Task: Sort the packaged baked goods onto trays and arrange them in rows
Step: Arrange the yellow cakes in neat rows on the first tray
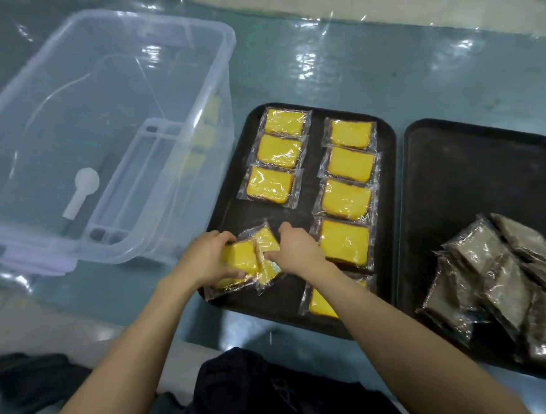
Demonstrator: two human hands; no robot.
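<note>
A black tray (294, 302) holds yellow cake slices in clear wrappers, laid in two rows; the left row (278, 152) has three, the right row (348, 199) several. At the tray's near left corner my left hand (208, 255) grips a wrapped yellow slice (240, 261). My right hand (296, 249) pinches the wrapper of a second yellow slice (268, 238) lying partly under the first. My right forearm hides part of the nearest slice (321, 302) in the right row. A second black tray (461, 174) on the right carries a loose pile of brown wrapped cakes (499, 281).
A large clear plastic bin (102, 136) stands to the left of the trays, with a white scoop (82, 190) showing through it. Everything rests on a shiny sheet of plastic film (372, 68). Dark cloth (268, 397) lies at the near edge.
</note>
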